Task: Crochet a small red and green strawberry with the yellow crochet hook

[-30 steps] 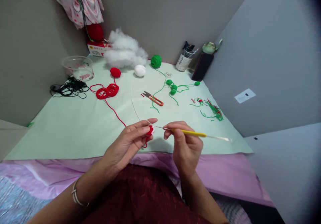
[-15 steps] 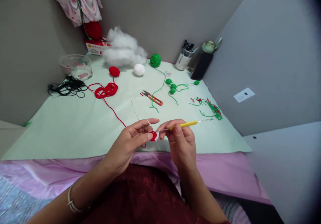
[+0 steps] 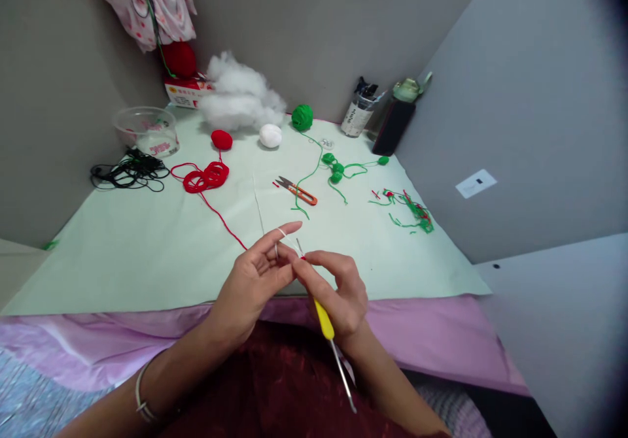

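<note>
A crochet hook with a yellow grip (image 3: pixel 324 320) is in my right hand (image 3: pixel 341 291), its long metal end pointing down toward my lap and its other tip rising past my fingers. My left hand (image 3: pixel 258 274) pinches a small red and white crocheted piece, nearly all hidden by the fingers of both hands. White yarn (image 3: pixel 282 232) loops over my raised left index finger and down to the piece. My fingertips meet just above the table's front edge. A red strand (image 3: pixel 220 219) runs from the table toward my left hand.
On the pale green tabletop (image 3: pixel 147 255) lie orange thread snips (image 3: pixel 305 194), a red yarn ball (image 3: pixel 222 140), a white ball (image 3: pixel 270 136), a green ball (image 3: pixel 302 117) and yarn scraps (image 3: pixel 419 214). Stuffing (image 3: pixel 240 95), a plastic tub (image 3: pixel 147 131) and a bottle (image 3: pixel 395 121) stand behind.
My right hand has turned, swinging the hook from pointing right to pointing down toward my lap. Both hands have come together, and the crocheted piece is now mostly covered.
</note>
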Motion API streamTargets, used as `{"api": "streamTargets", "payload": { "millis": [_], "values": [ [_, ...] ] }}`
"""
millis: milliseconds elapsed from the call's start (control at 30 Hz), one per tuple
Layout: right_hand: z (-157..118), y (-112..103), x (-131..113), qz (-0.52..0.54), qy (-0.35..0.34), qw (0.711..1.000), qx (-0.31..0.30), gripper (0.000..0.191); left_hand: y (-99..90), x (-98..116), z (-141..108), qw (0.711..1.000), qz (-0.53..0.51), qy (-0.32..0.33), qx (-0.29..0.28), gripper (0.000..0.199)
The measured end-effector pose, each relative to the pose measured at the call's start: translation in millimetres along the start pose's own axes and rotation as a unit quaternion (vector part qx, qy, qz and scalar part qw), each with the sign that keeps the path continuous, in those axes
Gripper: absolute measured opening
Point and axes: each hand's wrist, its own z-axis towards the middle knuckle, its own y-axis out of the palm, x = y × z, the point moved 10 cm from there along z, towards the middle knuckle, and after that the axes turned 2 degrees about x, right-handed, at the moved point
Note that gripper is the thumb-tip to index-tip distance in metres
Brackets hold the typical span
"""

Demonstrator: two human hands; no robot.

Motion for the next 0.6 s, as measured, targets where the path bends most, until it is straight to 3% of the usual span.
{"api": "streamTargets", "payload": {
  "millis": [67, 133, 233, 300, 433, 600],
  "values": [
    [-1, -3, 6, 0.032, 0.033, 0.999, 0.021, 0.031, 4.0, -12, -1, 0.996, -0.058, -0.070, -0.015, 0.050],
    [-2, -6, 23, 0.137, 0.116, 0.982, 0.056, 0.027, 4.5, -16, -2, 0.991, -0.082, -0.108, -0.017, 0.047],
    [-4, 1, 49, 0.293, 0.241, 0.921, 0.090, 0.023, -0.7, -7, 0, 0.996, -0.051, -0.073, -0.002, 0.043],
    [-3, 9, 53, 0.334, 0.265, 0.901, 0.081, 0.021, 0.0, -1, 0, 0.999, -0.024, -0.040, -0.005, 0.041],
    [-2, 12, 46, 0.297, 0.241, 0.922, 0.066, 0.022, 5.7, 1, 0, 1.000, -0.004, -0.023, -0.014, 0.037],
    [-3, 4, 17, 0.097, 0.096, 0.990, 0.039, 0.034, 7.4, -13, 1, 0.994, -0.081, -0.068, 0.001, 0.042]
  ]
}}
